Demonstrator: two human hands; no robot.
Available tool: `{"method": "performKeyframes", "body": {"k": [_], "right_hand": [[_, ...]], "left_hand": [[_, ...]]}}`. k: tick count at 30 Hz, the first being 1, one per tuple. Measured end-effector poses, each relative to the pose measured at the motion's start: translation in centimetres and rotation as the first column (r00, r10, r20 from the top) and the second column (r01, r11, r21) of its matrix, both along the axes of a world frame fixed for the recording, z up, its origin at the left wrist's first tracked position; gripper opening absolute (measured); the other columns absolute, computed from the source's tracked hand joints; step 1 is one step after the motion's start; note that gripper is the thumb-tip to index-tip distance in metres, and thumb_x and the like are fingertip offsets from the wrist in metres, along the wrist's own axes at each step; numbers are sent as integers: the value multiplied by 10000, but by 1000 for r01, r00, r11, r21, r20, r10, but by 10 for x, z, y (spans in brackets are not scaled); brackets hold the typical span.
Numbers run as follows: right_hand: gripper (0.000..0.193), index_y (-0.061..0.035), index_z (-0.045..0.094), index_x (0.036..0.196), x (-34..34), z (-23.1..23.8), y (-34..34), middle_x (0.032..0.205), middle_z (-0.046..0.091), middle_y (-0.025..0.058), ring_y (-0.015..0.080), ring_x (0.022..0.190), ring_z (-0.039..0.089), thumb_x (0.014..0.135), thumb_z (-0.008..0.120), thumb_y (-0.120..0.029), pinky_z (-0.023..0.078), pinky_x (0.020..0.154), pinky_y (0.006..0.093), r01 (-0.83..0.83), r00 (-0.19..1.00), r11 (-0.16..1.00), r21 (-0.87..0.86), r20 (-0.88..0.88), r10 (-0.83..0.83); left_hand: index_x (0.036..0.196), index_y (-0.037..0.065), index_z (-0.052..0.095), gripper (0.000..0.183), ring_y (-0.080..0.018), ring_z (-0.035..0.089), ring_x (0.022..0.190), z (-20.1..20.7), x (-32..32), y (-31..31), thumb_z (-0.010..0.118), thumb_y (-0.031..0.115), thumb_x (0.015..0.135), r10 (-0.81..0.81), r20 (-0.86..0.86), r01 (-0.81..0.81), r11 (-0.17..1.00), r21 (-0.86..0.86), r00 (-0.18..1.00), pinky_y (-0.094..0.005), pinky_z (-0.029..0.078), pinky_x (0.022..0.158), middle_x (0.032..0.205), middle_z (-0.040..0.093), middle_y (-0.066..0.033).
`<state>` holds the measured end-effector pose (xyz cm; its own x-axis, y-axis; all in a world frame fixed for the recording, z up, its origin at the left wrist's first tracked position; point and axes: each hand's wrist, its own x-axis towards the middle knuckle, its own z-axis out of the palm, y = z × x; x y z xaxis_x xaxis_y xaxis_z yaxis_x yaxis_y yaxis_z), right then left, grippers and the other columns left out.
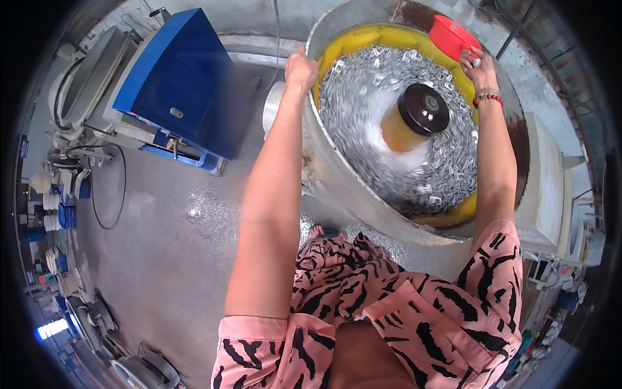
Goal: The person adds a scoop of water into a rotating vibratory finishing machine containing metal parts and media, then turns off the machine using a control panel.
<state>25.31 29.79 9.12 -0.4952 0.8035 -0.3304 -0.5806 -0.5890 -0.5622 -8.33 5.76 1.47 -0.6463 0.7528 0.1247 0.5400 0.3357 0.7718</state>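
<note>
While my left hand [301, 69] curls its fingers over the rim of a grey round metal tub [343, 181] and my right hand [476, 63] clasps a red plastic bowl [451, 39] at the far edge, I remotely log silver metal pieces [447, 174] inside, apparently mid-churn, unfinished.

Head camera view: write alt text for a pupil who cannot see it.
A person's right hand holds a red bowl at the far right of a large round tub, while the left hand is at its left rim. Small silvery pieces, partly blurred, surround its dark-capped central post; a blue cabinet stands left.
</note>
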Motion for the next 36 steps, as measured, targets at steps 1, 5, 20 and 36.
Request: {"method": "performKeyframes", "body": {"k": [1,5,20,36], "right_hand": [[141,-42,369,708,0,-2,-2,595,374,30,100,410,292,817,433,-105,202,374,229,-1,998,1000,16,-59,2],[100,-30,382,762,1,6,-11,611,392,42,101,417,313,812,446,-87,227,369,230,92,995,940,328,11,-101],[315,-102,600,988,12,-15,-25,927,602,181,290,792,605,695,538,-198,478,668,380,-717,-378,544,436,413,-829],[120,-54,358,695,-2,-34,5,562,363,27,114,424,287,771,446,-88,215,407,244,84,996,996,10,-16,-83]], "left_hand": [[1088,13,497,414,-345,510,997,2,2,-1,496,87,681,-2,-1,2,999,-41,1000,-376,394,863,1002,558,-229],[1137,44,483,456,-330,501,1022,3,4,-3,503,89,684,8,40,-8,1000,-7,999,-373,391,871,1032,551,-221],[1100,42,492,422,-349,500,1013,-2,-6,3,488,87,680,3,43,-1,998,-59,999,-380,391,867,1022,555,-216],[1131,77,496,482,-339,520,993,-4,-6,1,458,92,650,-27,64,30,998,-53,998,-371,393,863,1005,574,-196]]}}
